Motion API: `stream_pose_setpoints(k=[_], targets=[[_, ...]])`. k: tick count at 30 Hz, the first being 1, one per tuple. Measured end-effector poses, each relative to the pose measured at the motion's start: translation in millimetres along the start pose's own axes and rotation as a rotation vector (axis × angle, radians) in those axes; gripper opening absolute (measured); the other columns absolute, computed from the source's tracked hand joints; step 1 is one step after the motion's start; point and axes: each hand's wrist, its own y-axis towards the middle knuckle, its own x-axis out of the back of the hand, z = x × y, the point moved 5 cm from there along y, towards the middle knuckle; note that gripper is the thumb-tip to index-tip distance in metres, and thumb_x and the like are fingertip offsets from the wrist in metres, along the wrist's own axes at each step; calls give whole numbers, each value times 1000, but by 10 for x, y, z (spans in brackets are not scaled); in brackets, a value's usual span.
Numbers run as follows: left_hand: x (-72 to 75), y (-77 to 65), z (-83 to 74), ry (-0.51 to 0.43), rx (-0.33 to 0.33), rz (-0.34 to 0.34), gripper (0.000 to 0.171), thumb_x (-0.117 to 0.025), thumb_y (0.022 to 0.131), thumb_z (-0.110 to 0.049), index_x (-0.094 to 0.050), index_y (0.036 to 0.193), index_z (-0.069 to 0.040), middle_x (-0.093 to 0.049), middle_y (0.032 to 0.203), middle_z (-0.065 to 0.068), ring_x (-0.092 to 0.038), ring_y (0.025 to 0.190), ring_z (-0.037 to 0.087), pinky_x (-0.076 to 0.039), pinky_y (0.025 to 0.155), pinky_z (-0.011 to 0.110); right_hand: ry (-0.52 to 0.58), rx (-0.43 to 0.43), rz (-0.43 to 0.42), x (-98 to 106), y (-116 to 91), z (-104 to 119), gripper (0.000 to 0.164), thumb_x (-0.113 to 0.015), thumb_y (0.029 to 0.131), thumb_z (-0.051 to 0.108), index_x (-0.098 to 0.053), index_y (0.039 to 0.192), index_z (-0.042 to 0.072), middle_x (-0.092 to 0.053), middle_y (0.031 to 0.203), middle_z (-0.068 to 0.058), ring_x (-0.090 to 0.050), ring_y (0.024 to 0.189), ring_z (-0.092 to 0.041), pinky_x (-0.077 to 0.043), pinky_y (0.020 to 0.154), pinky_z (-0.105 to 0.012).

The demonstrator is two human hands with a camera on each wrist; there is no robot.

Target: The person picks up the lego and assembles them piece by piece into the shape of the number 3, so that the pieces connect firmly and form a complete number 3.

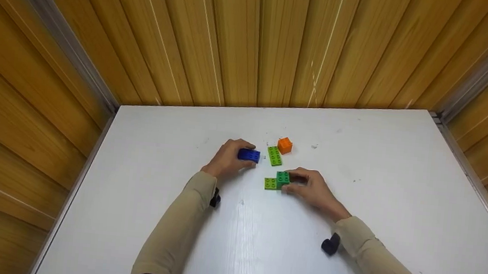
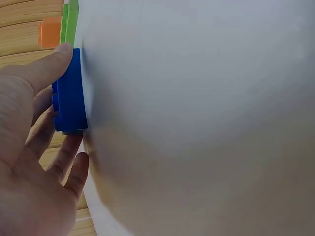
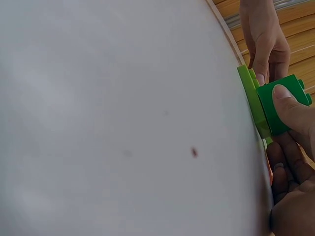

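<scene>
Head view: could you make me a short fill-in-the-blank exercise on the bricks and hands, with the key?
1. The left hand grips a brick coloured ____.
2. The dark green brick is pinched by the person's ____ hand.
3. The cube closest to the wooden back wall is ____.

Missing words: blue; right; orange.

Blue brick (image 1: 249, 155), green block (image 1: 283, 179), orange cube (image 1: 284, 146)

white tabletop (image 1: 402, 170), specked; wood-grain panels (image 1: 239, 42) behind it; grey metal strip (image 1: 63, 32) at left corner.
</scene>
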Motion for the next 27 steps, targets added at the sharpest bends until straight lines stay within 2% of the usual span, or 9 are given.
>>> stream_pose_setpoints(k=[9, 27], targets=[[-31, 60, 37, 43, -4, 13, 50, -85, 95, -29, -71, 142, -21, -66, 145, -1, -53, 133, 24, -42, 123, 46, -18, -10, -5, 14, -15, -6, 47, -89, 89, 29, -77, 132, 13, -78, 120, -2, -66, 114, -21, -49, 106, -40], [-15, 54, 68, -28, 2, 10, 47, -85, 95, -25, -72, 139, -17, -67, 139, 2, -54, 135, 24, -41, 124, 45, -3, -10, 3, 4, -10, 9, 50, -89, 89, 29, -76, 133, 12, -76, 122, -4, -66, 116, -25, -49, 108, -46]])
